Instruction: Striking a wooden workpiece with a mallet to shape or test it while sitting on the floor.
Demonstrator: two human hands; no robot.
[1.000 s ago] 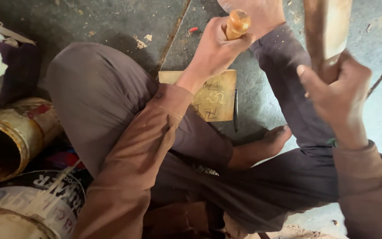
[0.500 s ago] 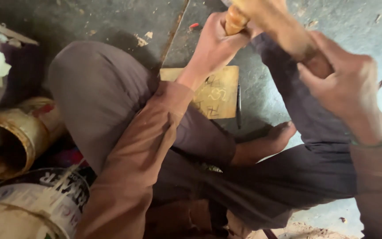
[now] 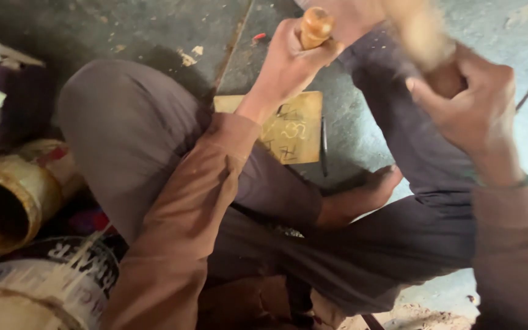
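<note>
A person sits cross-legged on the grey floor [image 3: 154,36], dark trousers filling the middle. At left lie a rusty can [image 3: 7,201] on its side and a white pail [image 3: 38,281]. A small wooden board [image 3: 294,131] lies flat on the floor under the left arm. The right hand [image 3: 472,104] has its grip closed round a blurred wooden mallet [image 3: 420,33]. The left hand [image 3: 288,61] has its grip wrapped tight on a wooden chisel handle [image 3: 315,25], held upright above the board.
</note>
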